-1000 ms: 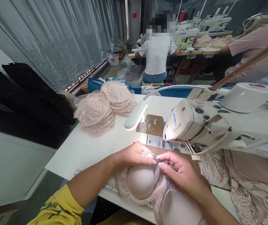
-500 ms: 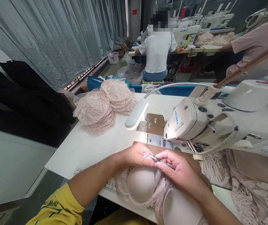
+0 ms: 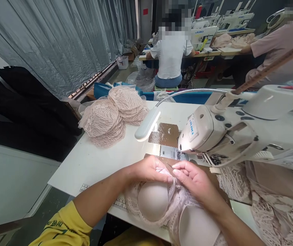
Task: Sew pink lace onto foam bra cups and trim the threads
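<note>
A beige lace bra (image 3: 159,201) with two padded cups lies inside up at the near edge of the white sewing table (image 3: 95,160). My left hand (image 3: 150,169) is closed, pinching the lace at the bra's centre above the left cup. My right hand (image 3: 195,181) is closed too, its fingers pinched close to the left hand at the same spot; a thin dark tool tip shows between the thumbs, too small to name. Both hands sit just in front of the needle plate (image 3: 170,152) of the white Juki sewing machine (image 3: 228,133).
A stack of lace bra cups (image 3: 112,114) sits at the table's far left. A gooseneck lamp (image 3: 146,124) hangs over the plate. More lace fabric (image 3: 277,201) lies under the machine's arm at the right. Two people sit at other sewing tables behind. Dark cloth (image 3: 25,102) lies at the left.
Both hands have shifted slightly up toward the needle plate. The thin metal tool that showed clearly in my right hand is now mostly hidden by the fingers.
</note>
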`<state>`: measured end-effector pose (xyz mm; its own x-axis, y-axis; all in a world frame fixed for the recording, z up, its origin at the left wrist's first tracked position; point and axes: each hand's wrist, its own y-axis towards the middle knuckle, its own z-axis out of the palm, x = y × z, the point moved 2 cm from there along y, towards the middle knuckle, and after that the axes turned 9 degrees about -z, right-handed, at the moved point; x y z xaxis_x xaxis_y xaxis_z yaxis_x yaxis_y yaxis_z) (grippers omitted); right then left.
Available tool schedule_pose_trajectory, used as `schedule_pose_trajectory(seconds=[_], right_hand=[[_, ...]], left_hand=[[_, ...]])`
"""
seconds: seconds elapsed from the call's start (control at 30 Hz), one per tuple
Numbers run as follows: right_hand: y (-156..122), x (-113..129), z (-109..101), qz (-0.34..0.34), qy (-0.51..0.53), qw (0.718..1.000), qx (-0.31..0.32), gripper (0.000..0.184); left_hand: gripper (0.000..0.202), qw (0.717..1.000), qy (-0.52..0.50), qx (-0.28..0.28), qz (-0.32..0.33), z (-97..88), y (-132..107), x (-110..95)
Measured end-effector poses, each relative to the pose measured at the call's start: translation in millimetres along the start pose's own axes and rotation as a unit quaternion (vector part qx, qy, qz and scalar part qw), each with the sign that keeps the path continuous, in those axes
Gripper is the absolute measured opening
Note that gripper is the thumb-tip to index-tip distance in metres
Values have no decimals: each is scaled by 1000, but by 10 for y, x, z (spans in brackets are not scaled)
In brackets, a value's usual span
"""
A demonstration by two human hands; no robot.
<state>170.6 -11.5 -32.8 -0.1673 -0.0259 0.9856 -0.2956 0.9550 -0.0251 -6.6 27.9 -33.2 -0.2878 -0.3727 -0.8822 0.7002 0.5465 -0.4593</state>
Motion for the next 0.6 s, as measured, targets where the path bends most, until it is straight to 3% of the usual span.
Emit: schedule_pose_trajectory(seconds=[0.1, 0.23, 0.4, 0.6], right_hand=[[-9, -57, -27, 42, 89, 995, -21, 41], [-23, -107, -18, 51, 136, 988, 47, 59], [-67, -79, -5, 83, 94, 992, 5, 38], [-78, -18, 12, 83, 60, 994, -40, 31]], left_hand=[[32, 1000, -15, 2, 15, -41, -5, -11], [31, 999, -40, -10, 12, -111, -30, -14], [38, 997, -70, -15, -14, -151, -52, 10], [38, 997, -75, 3, 2, -140, -39, 4]])
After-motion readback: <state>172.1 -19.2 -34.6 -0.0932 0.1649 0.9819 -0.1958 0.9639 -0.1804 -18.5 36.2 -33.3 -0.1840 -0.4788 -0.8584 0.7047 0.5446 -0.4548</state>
